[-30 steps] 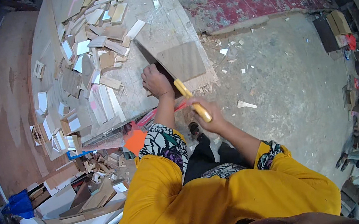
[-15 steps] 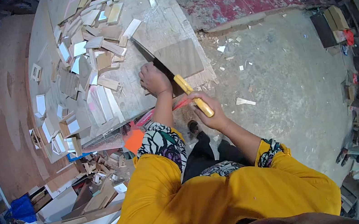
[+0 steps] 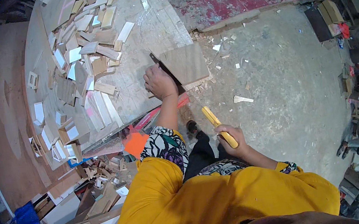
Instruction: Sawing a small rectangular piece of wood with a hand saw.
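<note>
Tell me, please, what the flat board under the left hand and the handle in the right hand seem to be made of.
The flat board looks like thin plywood or sawn wood: matte grey-brown face, pale raw edge, chips below it. The left hand presses on it. The handle in the right hand is smooth yellow, probably plastic or painted wood; I cannot tell which.

Single head-worn fisheye view, looking steeply down from above the person's yellow-clad shoulders. The hands lie near mid-frame at arm's length; the long grey wooden surface strewn with offcuts fills the upper left, the dusty concrete floor the right. Straight edges bow toward the dark rim.
</note>
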A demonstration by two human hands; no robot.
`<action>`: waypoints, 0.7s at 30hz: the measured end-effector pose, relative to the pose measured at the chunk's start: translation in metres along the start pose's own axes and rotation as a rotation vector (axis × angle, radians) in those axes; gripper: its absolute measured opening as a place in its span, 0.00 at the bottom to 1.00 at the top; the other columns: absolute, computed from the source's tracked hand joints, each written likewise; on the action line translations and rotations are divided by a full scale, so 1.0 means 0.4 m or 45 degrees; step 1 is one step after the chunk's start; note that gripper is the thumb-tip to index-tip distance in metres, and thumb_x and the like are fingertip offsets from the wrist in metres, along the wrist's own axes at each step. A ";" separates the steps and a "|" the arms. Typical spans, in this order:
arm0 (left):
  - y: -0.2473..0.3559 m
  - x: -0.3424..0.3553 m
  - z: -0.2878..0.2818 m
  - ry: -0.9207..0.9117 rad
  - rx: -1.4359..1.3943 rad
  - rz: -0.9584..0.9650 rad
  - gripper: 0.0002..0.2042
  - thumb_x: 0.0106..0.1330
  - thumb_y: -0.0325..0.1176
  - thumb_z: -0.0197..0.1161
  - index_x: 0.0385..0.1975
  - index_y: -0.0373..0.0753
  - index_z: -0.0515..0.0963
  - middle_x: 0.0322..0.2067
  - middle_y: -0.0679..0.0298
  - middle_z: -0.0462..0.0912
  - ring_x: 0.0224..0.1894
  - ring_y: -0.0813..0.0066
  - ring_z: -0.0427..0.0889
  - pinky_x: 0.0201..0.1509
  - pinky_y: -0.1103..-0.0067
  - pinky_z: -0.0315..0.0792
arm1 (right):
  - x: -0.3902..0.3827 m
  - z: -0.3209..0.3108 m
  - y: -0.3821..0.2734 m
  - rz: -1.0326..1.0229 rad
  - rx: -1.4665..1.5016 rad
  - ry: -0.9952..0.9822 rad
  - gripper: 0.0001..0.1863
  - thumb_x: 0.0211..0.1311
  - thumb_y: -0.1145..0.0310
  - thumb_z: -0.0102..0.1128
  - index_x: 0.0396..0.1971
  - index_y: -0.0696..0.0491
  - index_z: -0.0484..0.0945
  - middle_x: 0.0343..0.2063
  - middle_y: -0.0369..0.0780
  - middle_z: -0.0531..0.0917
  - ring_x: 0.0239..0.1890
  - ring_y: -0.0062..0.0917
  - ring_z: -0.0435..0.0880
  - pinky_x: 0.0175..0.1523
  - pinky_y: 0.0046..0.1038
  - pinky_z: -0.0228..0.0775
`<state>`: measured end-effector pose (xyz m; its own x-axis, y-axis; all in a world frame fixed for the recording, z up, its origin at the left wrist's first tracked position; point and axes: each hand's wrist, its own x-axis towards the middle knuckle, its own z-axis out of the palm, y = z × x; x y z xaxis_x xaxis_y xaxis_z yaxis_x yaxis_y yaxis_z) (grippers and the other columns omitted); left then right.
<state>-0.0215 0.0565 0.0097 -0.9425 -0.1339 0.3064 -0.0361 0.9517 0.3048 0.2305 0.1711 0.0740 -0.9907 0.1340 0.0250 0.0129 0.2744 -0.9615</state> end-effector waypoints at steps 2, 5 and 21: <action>0.003 0.002 0.007 -0.022 0.037 0.009 0.08 0.60 0.35 0.50 0.36 0.48 0.75 0.39 0.67 0.73 0.45 0.66 0.70 0.46 0.68 0.65 | 0.011 -0.004 0.005 -0.184 0.025 0.104 0.15 0.49 0.80 0.59 0.38 0.50 0.74 0.28 0.44 0.80 0.29 0.36 0.82 0.32 0.26 0.71; 0.029 -0.016 0.016 -0.049 -0.015 0.067 0.08 0.59 0.34 0.51 0.36 0.47 0.75 0.39 0.66 0.73 0.44 0.66 0.70 0.45 0.68 0.65 | -0.023 -0.009 -0.005 -0.117 -0.010 0.036 0.15 0.49 0.80 0.58 0.39 0.51 0.74 0.28 0.44 0.80 0.29 0.36 0.81 0.33 0.28 0.71; 0.179 -0.062 0.057 -0.190 -0.189 0.263 0.09 0.56 0.33 0.54 0.36 0.48 0.76 0.41 0.67 0.73 0.45 0.66 0.69 0.46 0.69 0.62 | -0.088 -0.052 0.020 -0.006 0.001 0.245 0.14 0.52 0.80 0.57 0.40 0.53 0.73 0.30 0.45 0.80 0.28 0.35 0.80 0.34 0.26 0.70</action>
<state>-0.0082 0.1343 0.0032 -0.9638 0.1109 0.2425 0.1999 0.9023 0.3819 0.2683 0.1883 0.0710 -0.9466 0.3121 0.0815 0.0078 0.2746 -0.9615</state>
